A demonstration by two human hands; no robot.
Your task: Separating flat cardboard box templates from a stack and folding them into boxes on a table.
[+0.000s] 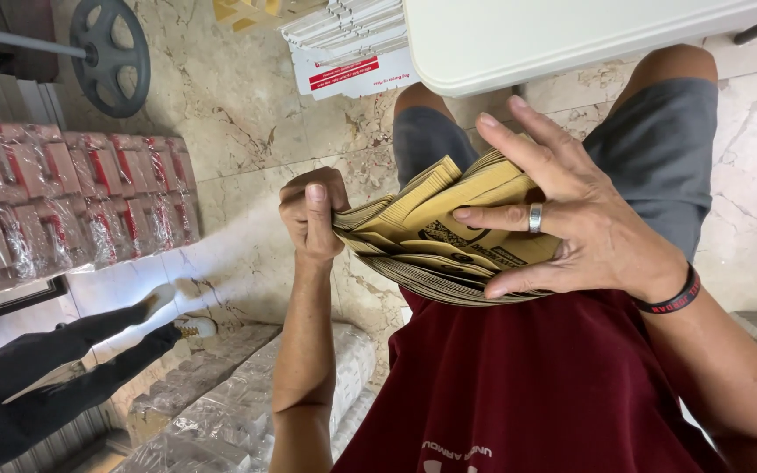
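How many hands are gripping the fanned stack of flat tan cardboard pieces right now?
2. The left hand pinches the fanned stack of flat tan cardboard pieces at its left end; the right hand, with a silver ring, spreads over its right side.

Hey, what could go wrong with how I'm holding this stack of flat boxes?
The stack is fanned, gripped only at its ends by the left hand and right hand; middle sheets might slide out onto the floor. Thin cardboard edges could also cut the fingers pressed on them.

Weight plate [112, 54] cut off above
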